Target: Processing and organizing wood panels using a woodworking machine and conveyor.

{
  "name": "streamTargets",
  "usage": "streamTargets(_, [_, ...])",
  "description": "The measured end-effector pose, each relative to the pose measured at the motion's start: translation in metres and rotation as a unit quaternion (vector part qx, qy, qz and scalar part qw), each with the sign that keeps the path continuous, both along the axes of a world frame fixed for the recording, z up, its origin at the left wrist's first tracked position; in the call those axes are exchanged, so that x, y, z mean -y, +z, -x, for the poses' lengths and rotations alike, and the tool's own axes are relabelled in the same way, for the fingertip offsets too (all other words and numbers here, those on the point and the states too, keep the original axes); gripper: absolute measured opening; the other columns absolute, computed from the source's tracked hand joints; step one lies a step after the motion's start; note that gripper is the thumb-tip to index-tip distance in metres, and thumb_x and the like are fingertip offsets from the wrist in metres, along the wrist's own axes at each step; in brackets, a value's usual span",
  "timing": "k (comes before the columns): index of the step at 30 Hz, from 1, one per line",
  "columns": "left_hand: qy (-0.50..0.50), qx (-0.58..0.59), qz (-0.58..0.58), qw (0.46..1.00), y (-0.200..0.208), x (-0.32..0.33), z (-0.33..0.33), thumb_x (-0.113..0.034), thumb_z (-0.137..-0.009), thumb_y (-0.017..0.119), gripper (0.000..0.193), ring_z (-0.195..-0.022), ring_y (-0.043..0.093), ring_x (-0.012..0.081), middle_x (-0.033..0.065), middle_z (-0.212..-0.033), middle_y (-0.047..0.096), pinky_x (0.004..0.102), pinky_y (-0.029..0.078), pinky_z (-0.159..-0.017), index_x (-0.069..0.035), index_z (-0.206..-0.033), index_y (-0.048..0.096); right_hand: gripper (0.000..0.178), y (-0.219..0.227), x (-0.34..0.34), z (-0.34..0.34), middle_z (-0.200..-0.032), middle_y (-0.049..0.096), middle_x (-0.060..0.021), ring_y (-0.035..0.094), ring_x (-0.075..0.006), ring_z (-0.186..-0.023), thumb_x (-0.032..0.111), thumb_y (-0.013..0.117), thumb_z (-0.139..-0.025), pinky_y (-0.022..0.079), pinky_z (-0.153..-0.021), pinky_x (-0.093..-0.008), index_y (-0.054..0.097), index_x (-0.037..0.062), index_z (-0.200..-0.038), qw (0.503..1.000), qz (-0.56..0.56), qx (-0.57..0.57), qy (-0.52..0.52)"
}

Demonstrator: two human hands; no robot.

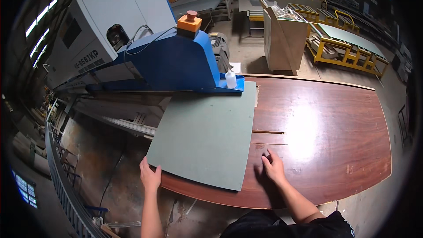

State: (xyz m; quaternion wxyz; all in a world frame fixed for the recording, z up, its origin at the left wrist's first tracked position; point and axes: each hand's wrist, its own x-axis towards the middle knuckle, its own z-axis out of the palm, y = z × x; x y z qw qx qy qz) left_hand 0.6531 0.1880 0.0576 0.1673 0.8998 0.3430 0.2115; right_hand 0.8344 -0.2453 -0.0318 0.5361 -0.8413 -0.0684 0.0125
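Note:
A large grey-green board (205, 139) lies flat on the reddish-brown wood-grain table (335, 150), its far end beside the blue machine housing (172, 61). At the board's near left corner is my left hand (150, 174), fingers stretched out along the edge, with the thumb apart from them. My right hand (274, 166) hovers over the table to the right of the board, apart from it, with its index finger extended and nothing held. Between that hand and the board's right edge, a dark slot (269, 132) and a thin line run across the tabletop.
On the housing sits an orange box with a red push button (190, 20). A white bottle (231, 79) stands in a blue tray at the table's far edge. Left of the board runs a pale conveyor track (130, 125). Beyond are a wooden bin (286, 42) and a yellow-framed roller cart (348, 55).

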Motion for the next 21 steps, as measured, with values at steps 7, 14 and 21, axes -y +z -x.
streamTargets(7, [0.067,-0.142,0.159,0.975,-0.038,-0.080,-0.092,-0.047,-0.086,0.060,0.066,-0.116,0.052,0.0374,0.0222,-0.122,0.056,0.0436,0.042,-0.097,0.001,-0.130,0.048,0.072,0.050,-0.029,-0.009,-0.105,0.064,-0.0265,0.062,-0.0409,-0.100,0.042,0.062,-0.084,0.048,-0.087,-0.0433,0.039,0.0009,-0.137,0.974,0.065,-0.198,0.090])
streamTargets(14, [0.031,-0.201,0.128,0.971,-0.049,-0.049,-0.101,-0.057,-0.083,0.059,0.067,-0.110,0.057,0.0385,0.0247,-0.114,0.061,0.0443,0.044,-0.093,0.001,-0.116,0.059,0.068,0.045,-0.007,0.000,-0.111,0.063,-0.0263,0.060,-0.0404,-0.105,0.042,0.065,-0.082,0.047,-0.091,-0.0432,0.043,0.0030,-0.134,0.978,0.081,-0.187,0.052])
streamTargets(21, [0.031,-0.203,0.241,0.949,-0.034,0.048,-0.035,-0.059,-0.083,0.059,0.076,-0.114,0.055,0.0376,0.0275,-0.119,0.059,0.0420,0.043,-0.095,0.008,-0.117,0.056,0.040,0.033,0.067,0.022,-0.098,0.068,-0.0194,0.065,-0.0227,-0.089,0.024,0.069,-0.083,0.050,-0.081,-0.0343,0.059,-0.0069,-0.106,0.987,0.036,-0.140,-0.071])
